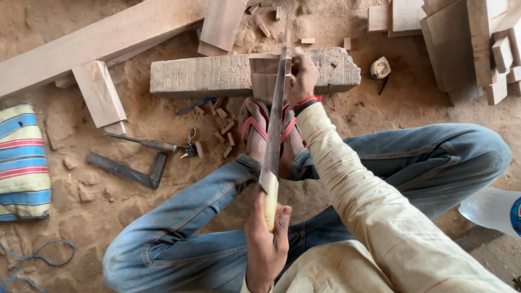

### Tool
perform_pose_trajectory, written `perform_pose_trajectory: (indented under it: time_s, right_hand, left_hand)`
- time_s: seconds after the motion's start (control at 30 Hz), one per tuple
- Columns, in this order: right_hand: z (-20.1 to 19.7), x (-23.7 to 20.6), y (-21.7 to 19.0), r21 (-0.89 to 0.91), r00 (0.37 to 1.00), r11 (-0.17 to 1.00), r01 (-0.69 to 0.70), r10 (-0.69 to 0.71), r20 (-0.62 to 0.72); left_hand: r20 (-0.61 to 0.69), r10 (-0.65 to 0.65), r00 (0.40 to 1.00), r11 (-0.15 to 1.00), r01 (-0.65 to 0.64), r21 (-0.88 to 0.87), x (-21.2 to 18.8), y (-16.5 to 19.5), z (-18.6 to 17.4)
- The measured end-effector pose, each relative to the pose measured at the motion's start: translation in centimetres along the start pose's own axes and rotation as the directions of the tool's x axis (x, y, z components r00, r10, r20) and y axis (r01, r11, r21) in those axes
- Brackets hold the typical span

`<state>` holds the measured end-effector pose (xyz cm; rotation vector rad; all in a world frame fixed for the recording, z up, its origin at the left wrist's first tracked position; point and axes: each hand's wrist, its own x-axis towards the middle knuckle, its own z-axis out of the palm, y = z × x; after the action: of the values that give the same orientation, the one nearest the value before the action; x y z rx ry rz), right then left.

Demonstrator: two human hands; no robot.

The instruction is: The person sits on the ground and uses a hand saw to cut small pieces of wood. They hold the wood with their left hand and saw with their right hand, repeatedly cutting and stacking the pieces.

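The left hand [267, 244] is closed around the pale handle of a thin, whippy handsaw [275, 116] cutting a stiff small wood block [265, 76], which the right hand's [302, 76] fingers clamp against the heavy timber beam [217, 73].

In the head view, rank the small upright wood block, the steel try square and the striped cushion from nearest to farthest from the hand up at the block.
From the right hand:
1. Small upright wood block, touching it, against the long beam.
2. Steel try square, on the sand, lower left.
3. Striped cushion, at the far left edge.
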<state>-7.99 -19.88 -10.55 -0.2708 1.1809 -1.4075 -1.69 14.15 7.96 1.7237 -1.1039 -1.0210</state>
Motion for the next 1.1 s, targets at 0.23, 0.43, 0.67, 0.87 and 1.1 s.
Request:
perform_pose_trajectory:
  time_s: [0.23, 0.43, 0.67, 0.87, 1.1]
  right_hand:
    - [0.7, 3.2, 0.3, -0.351, 0.983, 0.925, 0.145, -0.175, -0.053]
    - [1.3, 2.2, 1.9, -0.227, 0.938, 0.969, 0.094, -0.163, -0.306]
    - [1.5, 2.4, 1.6, -0.406, 0.839, 0.914, 0.002, -0.223, -0.497]
    - [0.6, 3.8, 2.8, -0.397, 0.838, 0.916, -0.062, -0.169, -0.519]
    - [1.2, 3.2, 2.5, -0.365, 0.878, 0.931, 0.005, -0.178, -0.444]
  left_hand:
    - [0.056, 0.044, 0.997, 0.986, -0.053, 0.161, 0.4, 0.3, 0.8]
    - [-0.071, 0.418, 0.906, 0.908, -0.414, 0.062, 9.4, -0.1, 3.7]
    - [-0.047, 0.364, 0.930, 0.930, -0.366, -0.033, 10.5, 3.0, 3.1]
    - [-0.185, 0.199, 0.963, 0.969, -0.165, 0.182, -5.4, -2.9, 0.4]
    - [-0.107, 0.361, 0.926, 0.932, -0.360, 0.030, 8.5, 1.4, 3.0]
